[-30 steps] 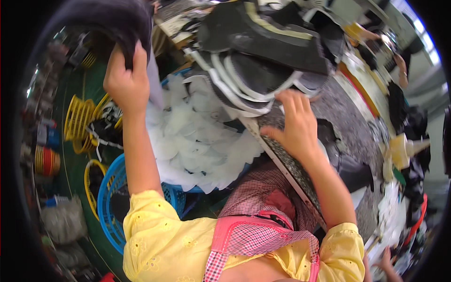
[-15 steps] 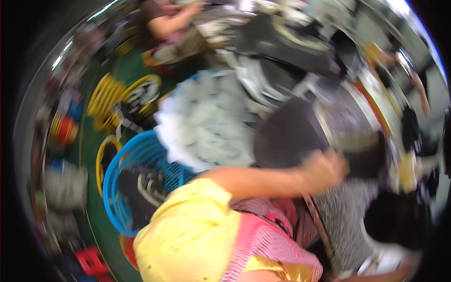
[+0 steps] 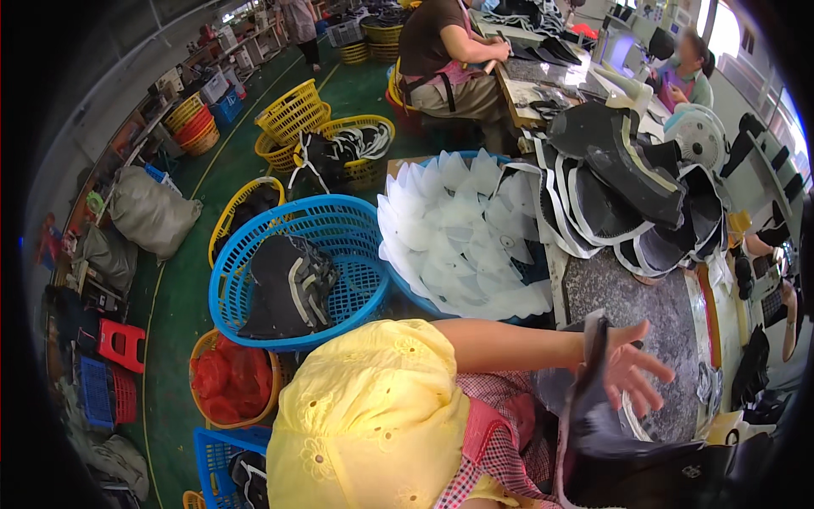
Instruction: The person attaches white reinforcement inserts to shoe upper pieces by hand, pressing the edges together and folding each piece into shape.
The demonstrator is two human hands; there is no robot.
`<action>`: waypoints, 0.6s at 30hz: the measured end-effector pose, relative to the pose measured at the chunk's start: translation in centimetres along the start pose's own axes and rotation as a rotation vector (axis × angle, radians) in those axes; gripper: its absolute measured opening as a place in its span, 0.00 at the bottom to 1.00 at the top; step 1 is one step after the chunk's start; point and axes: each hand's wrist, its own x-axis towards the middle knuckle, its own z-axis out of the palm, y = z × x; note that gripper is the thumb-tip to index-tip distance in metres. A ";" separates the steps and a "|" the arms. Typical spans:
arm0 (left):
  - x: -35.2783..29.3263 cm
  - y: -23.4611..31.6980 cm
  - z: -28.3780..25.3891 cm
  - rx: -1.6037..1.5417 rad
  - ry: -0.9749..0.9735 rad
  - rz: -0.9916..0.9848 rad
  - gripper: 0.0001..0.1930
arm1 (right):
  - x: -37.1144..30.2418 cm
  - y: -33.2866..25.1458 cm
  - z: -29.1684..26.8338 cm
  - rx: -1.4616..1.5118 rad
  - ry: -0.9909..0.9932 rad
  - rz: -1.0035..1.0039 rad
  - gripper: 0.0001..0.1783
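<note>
My left hand [image 3: 634, 371] reaches over the near part of the worktable, with its fingers spread. A dark, flexible cut piece with a grey edge [image 3: 587, 386] crosses in front of my left wrist, touching or very close to it. Its lower part is blurred and runs down toward my lap. Below the hand lies a black panel [image 3: 661, 475] with a small pale mark. My right hand does not show. Farther along the table, beyond my hand, sits a heap of black pieces with white edging [image 3: 606, 199].
At my left stand a blue basket [image 3: 222, 293] with dark pieces and a tub of translucent white petal-shaped sheets [image 3: 462, 233]. Yellow baskets [image 3: 292, 110] stand on the green floor. A co-worker [image 3: 441, 51] sits at the far table; another person [image 3: 687, 72] sits beyond a white fan [image 3: 699, 140].
My left hand has moved nearer and to the right, from closed over a dark piece to fingers spread. The dark material now lies closer to my body. The view has shifted.
</note>
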 end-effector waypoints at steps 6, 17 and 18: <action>-3.1 1.2 1.2 -0.121 0.046 0.077 0.61 | -4.8 -3.9 -1.8 -0.010 0.190 0.135 0.28; -4.4 2.9 3.2 -0.108 0.390 -0.230 0.26 | -13.6 -8.1 -1.5 1.236 -0.307 0.773 0.22; -4.7 2.1 2.4 -0.101 0.365 -0.238 0.26 | -17.1 -6.2 -5.4 1.112 -0.162 0.882 0.25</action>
